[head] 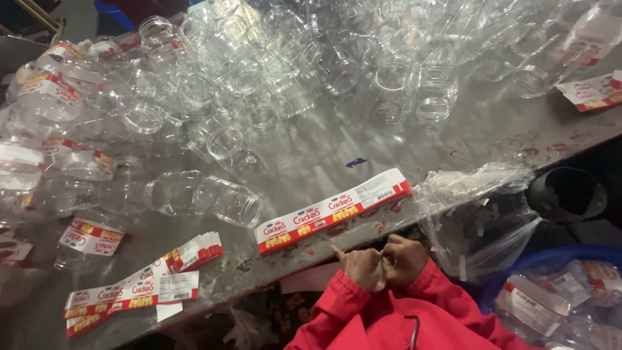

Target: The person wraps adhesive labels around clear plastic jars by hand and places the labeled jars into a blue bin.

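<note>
Low in the frame's centre, your left hand (361,267) and right hand (403,259) pinch together on something small and white, too hidden to identify, just below a red-and-white label stack (333,210) on the steel table (453,129) edge.

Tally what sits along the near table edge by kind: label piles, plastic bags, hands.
Label piles: 2, a neat stack and a fanned pile
Clear plastic bag: 1
Hands: 2, left hand and right hand, held close together
Total: 5
The clear jars behind are heaped, too many to count.
</note>
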